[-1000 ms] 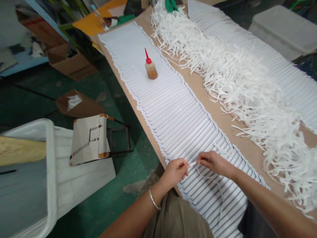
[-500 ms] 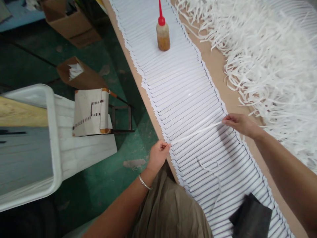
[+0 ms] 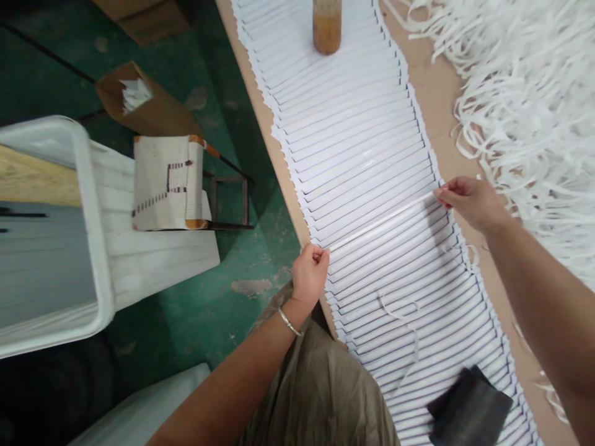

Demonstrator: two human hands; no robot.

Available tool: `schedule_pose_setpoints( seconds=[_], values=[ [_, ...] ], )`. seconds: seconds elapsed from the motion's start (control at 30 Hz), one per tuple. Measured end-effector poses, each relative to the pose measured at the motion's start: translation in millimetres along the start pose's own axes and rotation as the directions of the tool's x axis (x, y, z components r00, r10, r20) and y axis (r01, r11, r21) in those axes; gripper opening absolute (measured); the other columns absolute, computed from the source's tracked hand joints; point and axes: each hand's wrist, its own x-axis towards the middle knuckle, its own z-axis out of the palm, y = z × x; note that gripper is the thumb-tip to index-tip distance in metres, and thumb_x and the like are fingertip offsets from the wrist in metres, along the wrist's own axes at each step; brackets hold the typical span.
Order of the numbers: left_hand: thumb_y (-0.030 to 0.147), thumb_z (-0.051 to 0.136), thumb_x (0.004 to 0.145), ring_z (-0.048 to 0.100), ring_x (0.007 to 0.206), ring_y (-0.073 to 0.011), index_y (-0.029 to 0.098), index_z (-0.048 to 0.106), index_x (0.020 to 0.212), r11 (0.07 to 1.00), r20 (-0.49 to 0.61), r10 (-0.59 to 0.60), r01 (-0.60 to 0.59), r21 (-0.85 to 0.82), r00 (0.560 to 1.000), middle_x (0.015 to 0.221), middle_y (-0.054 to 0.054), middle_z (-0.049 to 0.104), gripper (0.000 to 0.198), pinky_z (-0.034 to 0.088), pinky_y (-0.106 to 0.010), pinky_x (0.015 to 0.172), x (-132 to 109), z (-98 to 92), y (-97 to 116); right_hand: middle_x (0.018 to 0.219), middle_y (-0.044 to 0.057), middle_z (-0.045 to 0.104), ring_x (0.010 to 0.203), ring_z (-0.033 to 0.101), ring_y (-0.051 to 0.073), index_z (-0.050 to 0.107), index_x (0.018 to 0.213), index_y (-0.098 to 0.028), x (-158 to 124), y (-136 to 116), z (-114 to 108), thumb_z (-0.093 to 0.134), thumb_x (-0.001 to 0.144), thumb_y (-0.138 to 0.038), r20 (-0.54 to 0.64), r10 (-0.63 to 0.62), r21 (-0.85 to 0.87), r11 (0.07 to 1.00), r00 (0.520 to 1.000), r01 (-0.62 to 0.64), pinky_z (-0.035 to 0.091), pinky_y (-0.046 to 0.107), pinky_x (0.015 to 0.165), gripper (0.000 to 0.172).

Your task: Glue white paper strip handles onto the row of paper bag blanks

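We are looking through a single camera worn on the person's head, and we are facing forward and steeply down over their lap [image 3: 316, 396]. We are seeing the left hand [image 3: 310, 275] and right hand [image 3: 474, 203] close below us, with the long workbench [image 3: 441, 105] running up the frame and the green floor [image 3: 186, 310] lying farther off on the left.
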Motion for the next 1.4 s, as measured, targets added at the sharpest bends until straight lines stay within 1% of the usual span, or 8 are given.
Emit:
schedule_pose_setpoints(
  seconds=[0.27, 0.63, 0.83, 1.07, 1.17, 1.23, 1.33, 1.4],
  values=[
    [0.032, 0.065, 0.090, 0.063, 0.069, -0.0161, 0.020, 0.060, 0.074, 0.998, 0.000, -0.020, 0.020, 0.051, 1.000, 0.071, -0.001, 0.068, 0.020, 0.045, -0.027, 0.070, 3, 1.2, 3, 0.069, -0.001, 0.061, 0.060, 0.056, 0.008, 0.062, 0.079, -0.016, 16, 14, 15, 0.067, 0.090, -0.014, -0.038, 0.045, 0.163, 0.986, 0.998, -0.039, 0.049, 0.023, 0.064, 0.012],
    [0.038, 0.062, 0.089, 0.060, 0.063, -0.0162, 0.021, 0.058, 0.072, 0.999, 0.009, -0.007, 0.007, 0.044, 1.000, 0.066, 0.000, 0.065, 0.024, 0.043, -0.027, 0.065, 6, 3.4, -2, 0.064, -0.002, 0.060, 0.053, 0.052, 0.010, 0.061, 0.081, -0.016, 25, 23, 20, 0.070, 0.083, -0.032, -0.080, -0.030, 0.071, 0.997, 0.996, 0.036, 0.047, 0.024, 0.053, 0.018],
    [0.039, 0.061, 0.089, 0.060, 0.064, -0.0171, 0.022, 0.057, 0.072, 0.997, 0.011, 0.004, -0.005, 0.075, 1.000, 0.066, -0.001, 0.064, 0.024, 0.042, -0.028, 0.065, 8, 3.6, -3, 0.063, -0.001, 0.058, 0.054, 0.052, 0.012, 0.060, 0.080, -0.018, 27, 26, 20, 0.065, 0.082, -0.034, -0.088, -0.074, -0.039, 0.997, 0.993, 0.071, 0.043, 0.025, 0.053, 0.017],
    [0.036, 0.060, 0.090, 0.061, 0.063, -0.0193, 0.023, 0.053, 0.076, 0.963, 0.047, -0.020, 0.006, 0.269, 0.999, 0.065, -0.001, 0.063, 0.020, 0.038, -0.028, 0.061, 11, -0.3, 9, 0.074, 0.002, 0.062, 0.067, 0.053, 0.017, 0.059, 0.087, -0.020, 29, 22, 29, 0.063, 0.082, -0.032, -0.172, -0.235, -0.370, 0.916, 0.957, 0.159, 0.040, 0.030, 0.065, 0.013],
    [0.035, 0.060, 0.090, 0.063, 0.065, -0.0219, 0.024, 0.054, 0.087, 0.936, 0.060, -0.022, -0.001, 0.352, 0.998, 0.066, -0.001, 0.064, 0.013, 0.036, -0.028, 0.060, 11, -2.4, 13, 0.077, 0.004, 0.061, 0.068, 0.052, 0.019, 0.058, 0.093, -0.021, 17, 16, 19, 0.063, 0.083, -0.033, -0.263, -0.241, -0.443, 0.890, 0.934, 0.105, 0.038, 0.031, 0.064, 0.017],
    [0.032, 0.058, 0.091, 0.064, 0.067, -0.0227, 0.024, 0.054, 0.093, 0.939, 0.075, -0.015, -0.012, 0.343, 0.997, 0.066, -0.001, 0.064, 0.010, 0.036, -0.029, 0.060, 10, -3.7, 14, 0.073, 0.003, 0.059, 0.066, 0.050, 0.018, 0.057, 0.088, -0.022, -3, 16, 6, 0.059, 0.087, -0.037, -0.277, -0.217, -0.457, 0.887, 0.936, 0.070, 0.036, 0.031, 0.063, 0.015],
    [0.029, 0.055, 0.091, 0.064, 0.066, -0.0221, 0.023, 0.053, 0.098, 0.964, 0.080, 0.007, -0.028, 0.266, 0.997, 0.065, 0.000, 0.063, 0.009, 0.038, -0.029, 0.062, 7, -5.4, 11, 0.061, 0.001, 0.052, 0.059, 0.046, 0.017, 0.049, 0.069, -0.024, -50, 27, -11, 0.051, 0.094, -0.051, -0.114, -0.150, -0.475, 0.876, 0.982, 0.079, 0.033, 0.031, 0.060, 0.038],
    [0.029, 0.054, 0.091, 0.063, 0.065, -0.0212, 0.022, 0.053, 0.101, 0.977, 0.081, 0.032, -0.048, 0.206, 0.996, 0.065, 0.000, 0.063, 0.011, 0.039, -0.029, 0.063, 2, -6.2, 9, 0.062, 0.002, 0.054, 0.060, 0.048, 0.017, 0.049, 0.066, -0.024, -82, 40, -13, 0.050, 0.094, -0.060, 0.019, -0.109, -0.487, 0.867, 0.994, 0.104, 0.035, 0.031, 0.060, 0.046]
  ],
)
